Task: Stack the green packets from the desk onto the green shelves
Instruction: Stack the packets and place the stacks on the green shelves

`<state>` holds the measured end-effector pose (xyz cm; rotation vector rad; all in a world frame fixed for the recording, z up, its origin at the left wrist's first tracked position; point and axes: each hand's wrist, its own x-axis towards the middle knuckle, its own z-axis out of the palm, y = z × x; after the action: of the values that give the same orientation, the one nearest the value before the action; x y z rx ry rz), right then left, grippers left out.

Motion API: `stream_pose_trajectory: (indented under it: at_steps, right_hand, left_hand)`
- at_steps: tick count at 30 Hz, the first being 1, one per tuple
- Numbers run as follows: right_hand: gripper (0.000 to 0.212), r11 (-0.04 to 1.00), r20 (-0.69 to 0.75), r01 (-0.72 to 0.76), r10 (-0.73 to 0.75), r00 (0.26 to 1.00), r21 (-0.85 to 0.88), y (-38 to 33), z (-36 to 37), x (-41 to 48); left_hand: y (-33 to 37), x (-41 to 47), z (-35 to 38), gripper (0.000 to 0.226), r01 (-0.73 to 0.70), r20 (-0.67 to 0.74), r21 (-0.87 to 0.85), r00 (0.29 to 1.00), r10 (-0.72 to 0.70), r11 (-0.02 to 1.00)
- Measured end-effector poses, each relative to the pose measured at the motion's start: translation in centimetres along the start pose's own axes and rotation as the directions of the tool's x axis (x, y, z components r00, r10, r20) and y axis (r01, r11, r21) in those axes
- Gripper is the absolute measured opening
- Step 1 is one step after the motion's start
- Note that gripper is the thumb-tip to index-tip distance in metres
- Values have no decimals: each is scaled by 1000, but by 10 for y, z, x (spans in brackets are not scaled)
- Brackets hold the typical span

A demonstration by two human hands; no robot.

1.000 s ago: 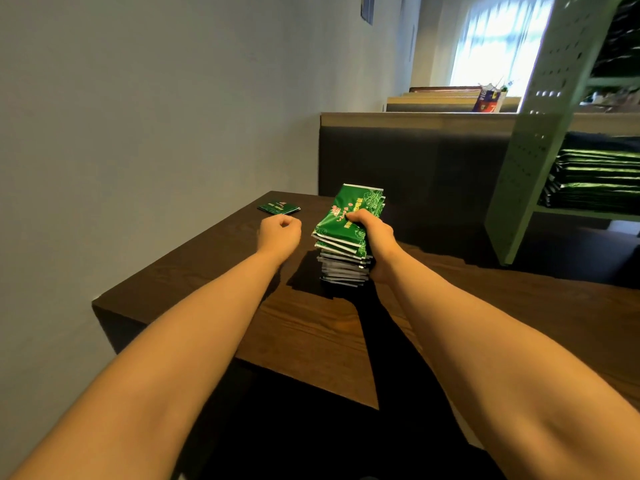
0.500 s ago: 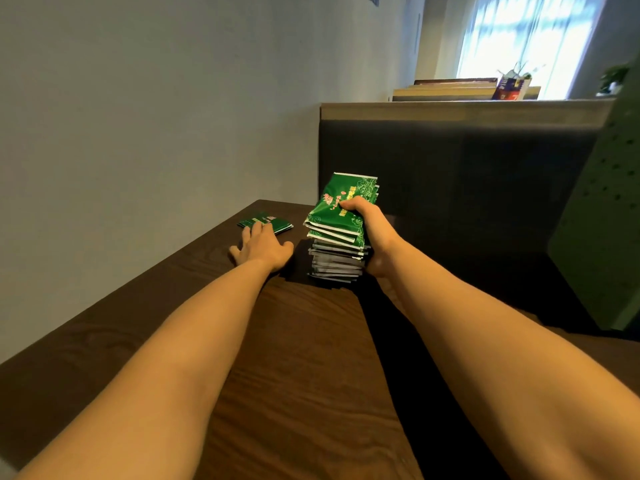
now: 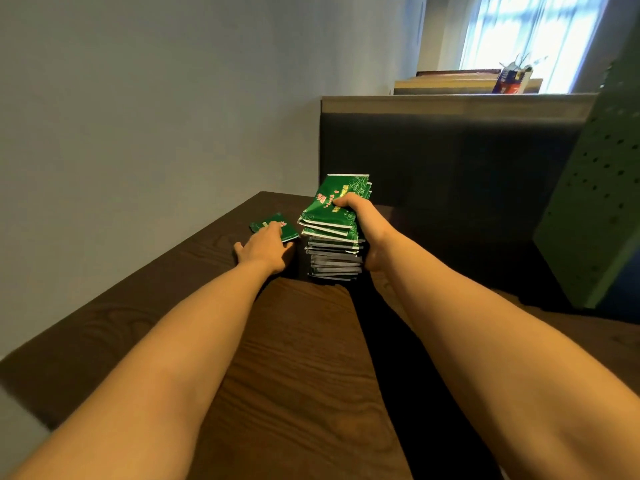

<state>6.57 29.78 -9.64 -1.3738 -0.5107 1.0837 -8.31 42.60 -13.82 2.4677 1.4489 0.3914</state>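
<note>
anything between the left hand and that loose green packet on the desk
Nothing visible: the left hand rests its straight fingers on the loose packet, which lies flat beside the stack the right hand grips.

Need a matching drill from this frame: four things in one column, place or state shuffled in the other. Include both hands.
Column one
1. left hand
2. right hand
3. single packet
4. green shelf panel

Column two
A. perforated, at the right edge of the view
B. grips the packet stack, thumb on top
C. lies flat on the desk, left of the stack
D. fingers stretched out onto the single packet

Pairs: 1-D, 2-B, 3-C, 4-A
</note>
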Motion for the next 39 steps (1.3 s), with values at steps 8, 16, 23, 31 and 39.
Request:
stream_pose_trajectory:
  at_steps: [8,16,23,31,39]
  right_hand:
    - [121,998,-46,-28,25,999,-49,19,-20,-83]
    - [57,999,-27,-38,38,999,-26,32,-54,-208]
    - [56,996,-32,-3,7,999,94,50,-75,-233]
    - [98,994,-51,-15,21,998,109,54,-74,-225]
    - [56,997,-20,-42,43,999,70,51,-74,-228]
  left_hand:
    - [23,-118,-13,38,-135,-33,-39,990,134,990]
    - [60,-205,-13,34,-134,-70,-93,989,127,987]
    - [85,-226,-14,31,-82,-45,-303,996,71,949]
    - [93,-222,-22,50,173,45,-618,982,-186,767]
    - [103,-231,-39,27,381,306,-835,921,-241,397]
